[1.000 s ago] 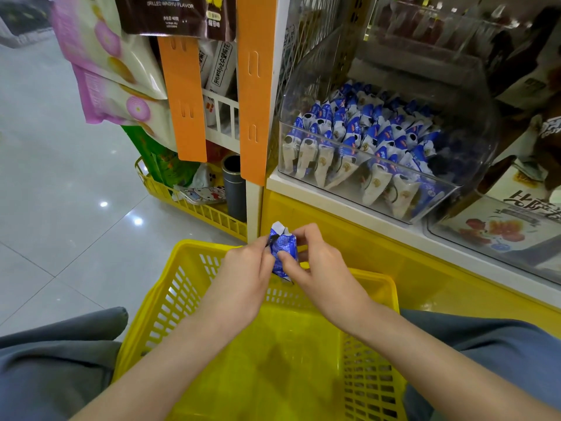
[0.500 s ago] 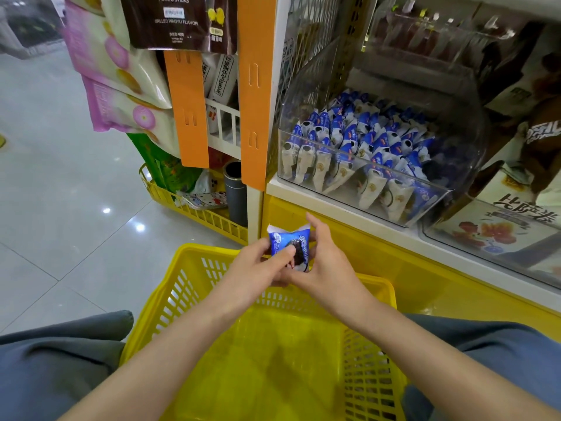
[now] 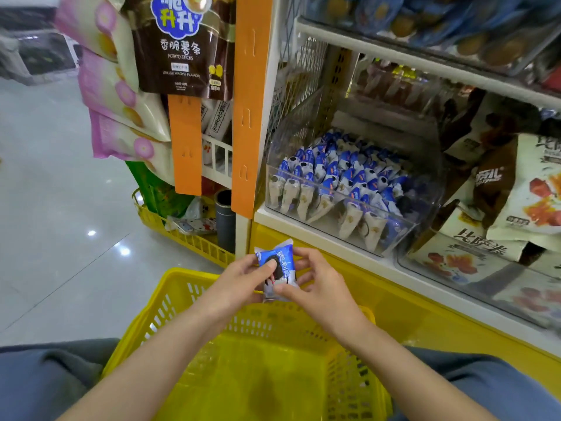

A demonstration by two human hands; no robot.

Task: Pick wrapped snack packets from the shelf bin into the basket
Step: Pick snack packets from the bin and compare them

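Note:
A blue-and-white wrapped snack packet is held flat, face up, over the far rim of the yellow basket. My left hand pinches its left edge with the thumb on top. My right hand grips its right side and lower corner. The basket rests on my lap, and its floor shows no packets. On the shelf above sits a clear plastic bin filled with several rows of the same blue-and-white packets.
Orange shelf uprights stand left of the bin. Hanging snack bags fill the upper left. A second clear bin with larger white bags sits to the right. A yellow floor rack and grey tiled floor lie at left.
The packet turned from edge-on to flat with its printed face up between both hands. My head tilted up, showing more of the upper shelf.

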